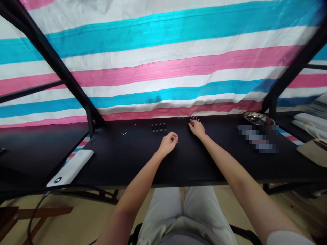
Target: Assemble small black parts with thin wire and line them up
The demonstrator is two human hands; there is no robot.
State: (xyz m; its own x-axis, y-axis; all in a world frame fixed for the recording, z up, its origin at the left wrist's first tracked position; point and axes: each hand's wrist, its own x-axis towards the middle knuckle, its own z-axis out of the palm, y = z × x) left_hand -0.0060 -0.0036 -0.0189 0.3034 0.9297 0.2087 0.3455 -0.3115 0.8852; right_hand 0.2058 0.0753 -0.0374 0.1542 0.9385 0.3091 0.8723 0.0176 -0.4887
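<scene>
My left hand (168, 142) rests on the black table (127, 160) with its fingers curled in; whether it holds anything is hidden. My right hand (197, 128) reaches farther back, fingers pinched near a tiny white-and-dark piece (194, 118) at the table's rear edge. A row of several small dark cylinders (158, 127) stands just left of and behind the left hand. A second row of tiny dark parts (182, 118) lies next to the right hand.
A white power bank (70, 168) with a cable lies at the table's left front corner. A metal bowl (258, 118) stands at the back right. A small white thread scrap (124, 133) lies left of centre. A striped tarp (163, 61) hangs behind, black frame bars either side.
</scene>
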